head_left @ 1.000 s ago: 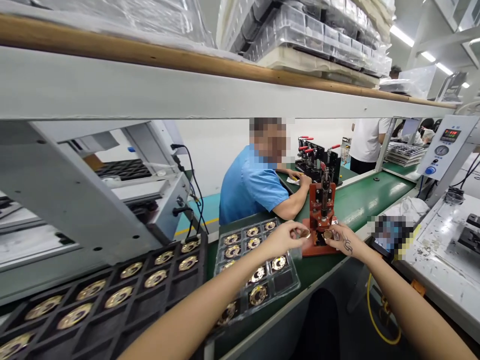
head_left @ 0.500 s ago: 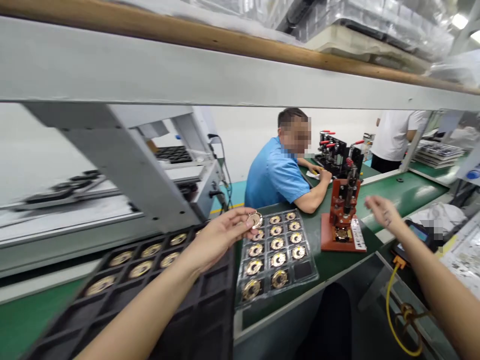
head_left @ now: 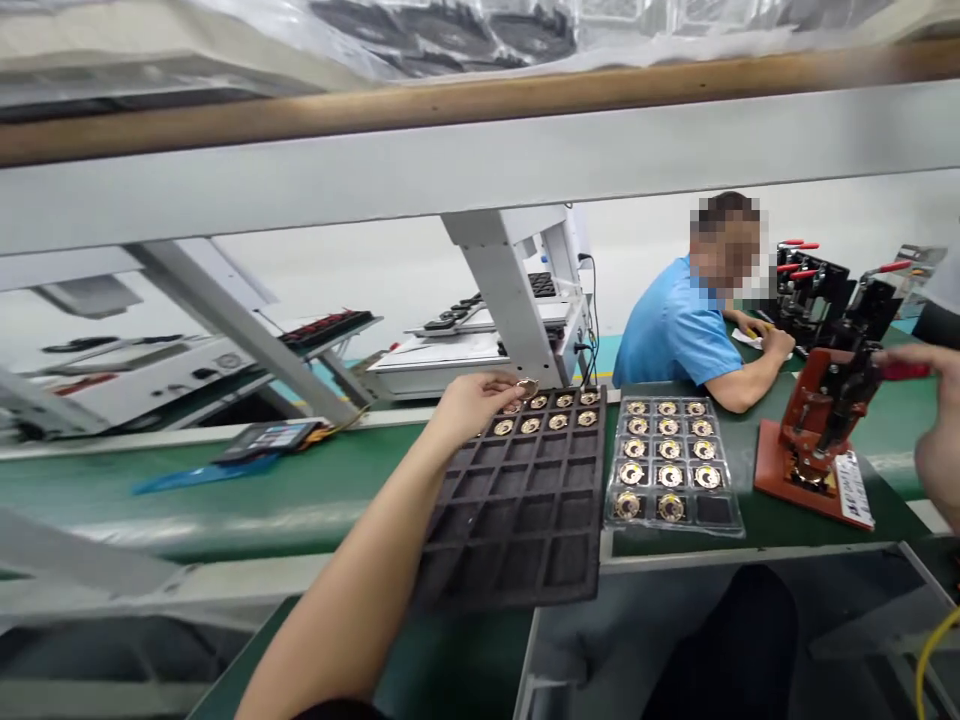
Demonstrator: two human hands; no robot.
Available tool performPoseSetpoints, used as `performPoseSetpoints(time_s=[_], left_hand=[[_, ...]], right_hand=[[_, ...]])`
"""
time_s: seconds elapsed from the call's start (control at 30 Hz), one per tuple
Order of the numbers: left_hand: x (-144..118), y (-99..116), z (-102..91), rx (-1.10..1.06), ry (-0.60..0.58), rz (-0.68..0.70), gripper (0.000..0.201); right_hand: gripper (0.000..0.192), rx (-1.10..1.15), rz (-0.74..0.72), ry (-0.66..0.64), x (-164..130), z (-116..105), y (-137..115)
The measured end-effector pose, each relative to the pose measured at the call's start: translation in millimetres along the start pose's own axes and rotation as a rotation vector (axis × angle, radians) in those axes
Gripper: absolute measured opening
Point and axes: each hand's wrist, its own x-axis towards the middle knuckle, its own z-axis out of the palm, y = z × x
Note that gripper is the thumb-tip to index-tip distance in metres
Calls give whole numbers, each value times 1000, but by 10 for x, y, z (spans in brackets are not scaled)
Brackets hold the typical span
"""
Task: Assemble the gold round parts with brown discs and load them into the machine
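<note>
My left hand pinches a small round gold-rimmed part between thumb and fingers. It hovers over the far rows of a black compartment tray, where several similar gold rings lie. Beside that tray, a clear plastic tray carries several gold round parts with cut-out centres. At the right, my right hand closes on the red handle of a clamp press. A gold piece sits under the press, partly hidden by the plunger.
A co-worker in a blue shirt leans on the bench behind the trays, near black clamps with red handles. A shelf beam crosses overhead. A dark flat device on blue plastic lies at the left. A yellow cable hangs lower right.
The view has swung left. My left hand has moved from beside the clear tray to over the black tray, still holding the round part. My right hand has taken the press handle, which is lowered.
</note>
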Motion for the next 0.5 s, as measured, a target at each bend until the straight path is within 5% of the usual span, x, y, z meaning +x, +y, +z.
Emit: performPoseSetpoints(time_s=[0.13, 0.27, 0.4, 0.5], left_hand=[[-47, -226, -29, 78, -78, 18, 56], [-54, -277, 463, 130, -213, 88, 39], [-93, -313, 1017, 241, -258, 183, 21], [-158, -344, 1169, 314, -320, 236, 18]], right_hand=[[31, 257, -79, -63, -543, 137, 126], [31, 282, -50, -139, -616, 155, 215], [33, 225, 40, -242, -735, -125, 196], [35, 133, 219, -353, -1113, -458, 225]])
